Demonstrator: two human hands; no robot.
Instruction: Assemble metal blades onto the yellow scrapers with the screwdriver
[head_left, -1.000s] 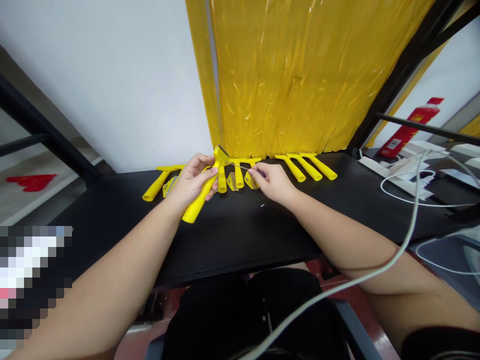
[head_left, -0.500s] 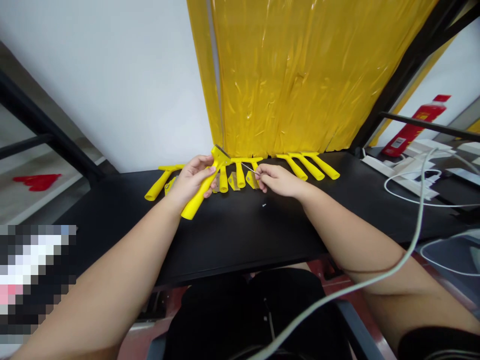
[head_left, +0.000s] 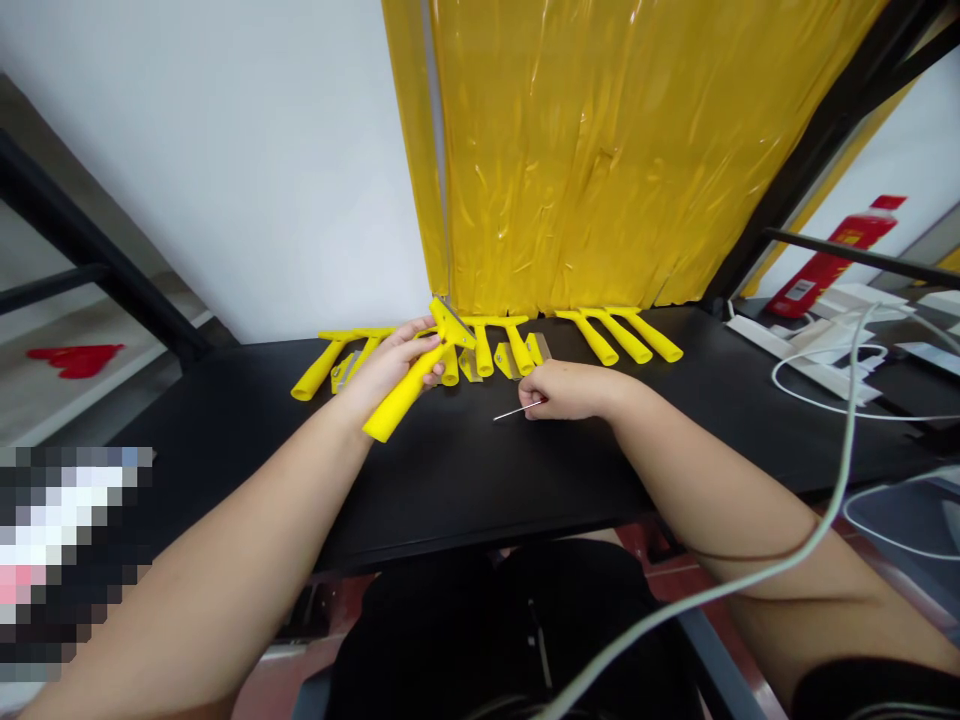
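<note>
My left hand is wrapped round the yellow plastic handle of a scraper, tilted with its wide head up and away from me. My right hand is closed on a thin screwdriver, whose metal shaft points left, low over the black table. Its grip is mostly hidden in my fingers. Behind my hands lie more yellow scraper handles, with small yellow head pieces and metal plates among them.
Three yellow handles lie at the back right. A red bottle stands beyond a black frame bar, near white power strips. A pale cable hangs across my right forearm. Yellow film covers the wall behind.
My right hand has moved from near the scraper head towards me, the screwdriver now pointing left. The scraper has turned to show its head's face. The small screw on the table no longer shows.
</note>
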